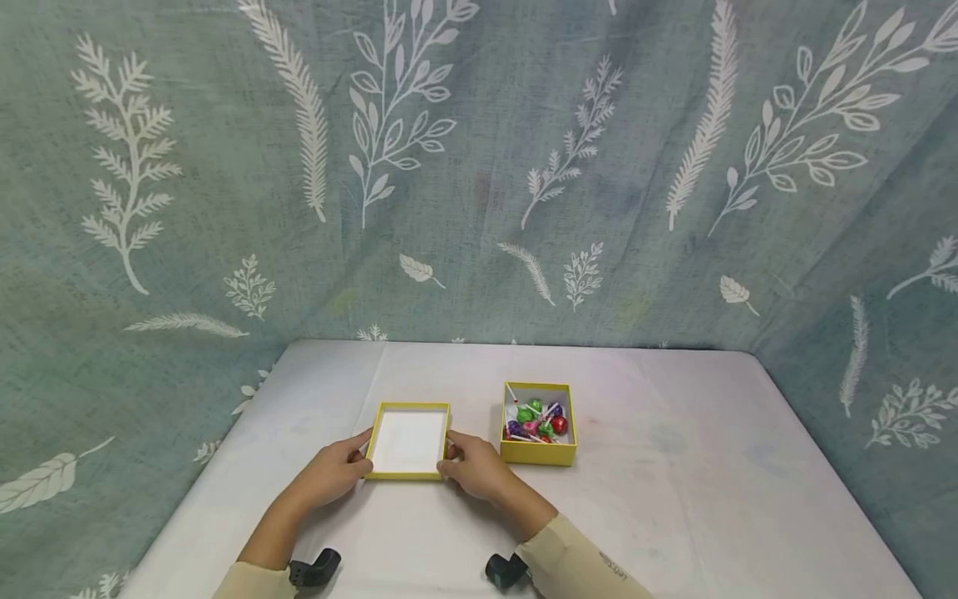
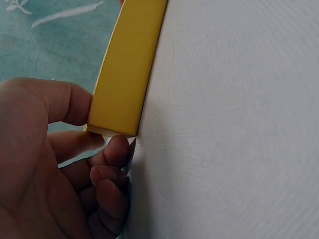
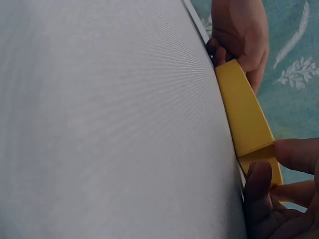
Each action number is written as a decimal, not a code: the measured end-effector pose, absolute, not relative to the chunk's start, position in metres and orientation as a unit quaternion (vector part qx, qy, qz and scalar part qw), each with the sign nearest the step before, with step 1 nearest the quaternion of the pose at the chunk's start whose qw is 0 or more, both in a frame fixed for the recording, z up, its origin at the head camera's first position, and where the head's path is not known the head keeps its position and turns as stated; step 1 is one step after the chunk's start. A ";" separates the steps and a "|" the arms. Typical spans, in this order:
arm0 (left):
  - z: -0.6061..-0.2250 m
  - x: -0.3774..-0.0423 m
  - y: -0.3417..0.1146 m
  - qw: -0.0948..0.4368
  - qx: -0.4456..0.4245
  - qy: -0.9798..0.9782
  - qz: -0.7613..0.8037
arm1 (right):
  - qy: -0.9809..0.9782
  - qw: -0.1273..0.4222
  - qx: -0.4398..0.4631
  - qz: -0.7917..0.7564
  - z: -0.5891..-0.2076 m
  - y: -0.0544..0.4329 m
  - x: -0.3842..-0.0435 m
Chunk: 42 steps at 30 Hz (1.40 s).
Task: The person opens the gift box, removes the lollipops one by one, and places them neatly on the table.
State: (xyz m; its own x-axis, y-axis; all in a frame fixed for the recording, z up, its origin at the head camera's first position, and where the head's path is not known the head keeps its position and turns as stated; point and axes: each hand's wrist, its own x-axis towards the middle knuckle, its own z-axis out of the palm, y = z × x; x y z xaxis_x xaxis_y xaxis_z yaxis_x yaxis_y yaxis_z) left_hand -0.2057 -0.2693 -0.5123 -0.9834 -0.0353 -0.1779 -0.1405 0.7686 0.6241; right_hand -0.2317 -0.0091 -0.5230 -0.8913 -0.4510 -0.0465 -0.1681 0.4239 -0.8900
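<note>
– Where's the lid point(image 1: 408, 441)?
– Between the left hand point(image 1: 329, 476) and the right hand point(image 1: 476, 471), touching both.
– And the box point(image 1: 539, 454)?
– On the worktop point(image 1: 711, 499), right of the lid and the right hand, with lollipops point(image 1: 560, 425) in it.
– What's behind?
– Cloth point(image 1: 479, 183), beyond the worktop's far edge and along both sides.

A bare left hand point(image 1: 333, 472) and bare right hand point(image 1: 477, 467) face each other, both pinching; the shadowed right fingers point(image 3: 260, 183) seem curled.
</note>
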 end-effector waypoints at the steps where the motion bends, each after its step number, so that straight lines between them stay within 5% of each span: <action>1: -0.512 -0.207 -0.269 0.079 -0.046 0.938 0.336 | 0.831 0.139 -0.184 -0.506 -0.523 -0.009 -0.232; 7: -0.514 -0.208 -0.268 0.049 -0.056 0.950 0.304 | 0.828 0.140 -0.185 -0.511 -0.521 -0.007 -0.231; 12: -0.508 -0.212 -0.257 -0.063 -0.085 0.956 0.275 | 0.818 0.170 -0.198 -0.512 -0.513 0.003 -0.223; 17: -0.493 -0.219 -0.227 -0.139 -0.014 0.948 0.286 | 0.800 0.199 -0.226 -0.519 -0.492 0.020 -0.215; 25: -0.486 -0.229 -0.174 -0.098 0.059 0.932 0.344 | 0.779 0.207 -0.267 -0.529 -0.461 0.047 -0.213; 34: -0.488 -0.241 -0.117 -0.074 0.125 0.893 0.426 | 0.806 0.153 -0.282 -0.498 -0.437 0.090 -0.232; 42: -0.506 -0.245 -0.082 -0.019 0.100 0.853 0.512 | 0.831 0.116 -0.261 -0.478 -0.439 0.114 -0.257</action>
